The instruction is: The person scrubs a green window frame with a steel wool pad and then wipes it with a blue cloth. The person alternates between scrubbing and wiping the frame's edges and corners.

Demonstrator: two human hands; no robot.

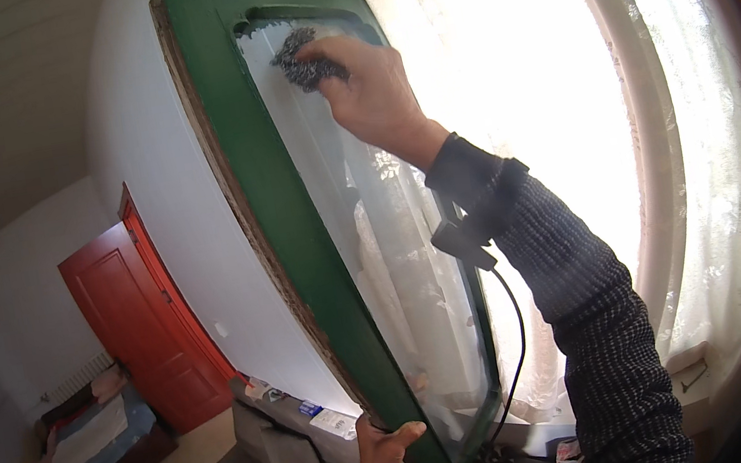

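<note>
In front of me stands a tall green wooden frame [282,216] with a long glass pane [322,162]; its outer left edge shows bare wood. Near the top of the pane, my right hand [374,92] pinches a grey steel wool scourer [296,56] against the glass. Dark flecks mark the pane's top left corner beside it. Low down, my left hand [383,455] grips the frame's left edge, its thumb lying across the green face. A black device [461,242] with a cable is strapped at my right wrist.
White lace curtains [509,134] hang over a bright window to the right. A grey sofa [274,452] stands below left of the frame, with small items along its back. Farther left are an open red door [149,322] and a bed [105,444].
</note>
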